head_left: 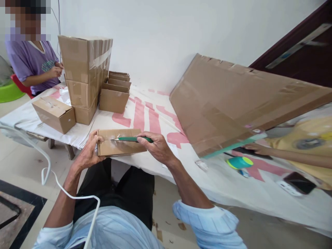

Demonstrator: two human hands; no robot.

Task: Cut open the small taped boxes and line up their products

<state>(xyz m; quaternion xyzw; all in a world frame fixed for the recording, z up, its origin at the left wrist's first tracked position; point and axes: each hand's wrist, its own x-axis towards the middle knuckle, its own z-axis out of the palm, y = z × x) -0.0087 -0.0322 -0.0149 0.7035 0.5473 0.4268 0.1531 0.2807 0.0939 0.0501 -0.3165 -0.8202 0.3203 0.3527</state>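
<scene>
My left hand [90, 148] grips the left end of a small cardboard box [121, 148], fingers and thumb wrapped around its edge. The box is held at the near edge of the table, above my lap. My right hand [157, 147] is closed on a slim green utility knife [127, 139], which lies along the top of the box. Its thin tip points left toward my left hand, over the middle seam. Whether the tip is inside the seam or only touching it cannot be made out. Some clear tape shows on the box top.
A tall taped stack of cartons [80, 62] stands at the left, with a closed box [54, 114] and open boxes [114, 98] beside it. A large cardboard panel [233, 103] leans at the right. Two people sit nearby. A phone [299, 182] and turquoise cup [240, 162] lie right.
</scene>
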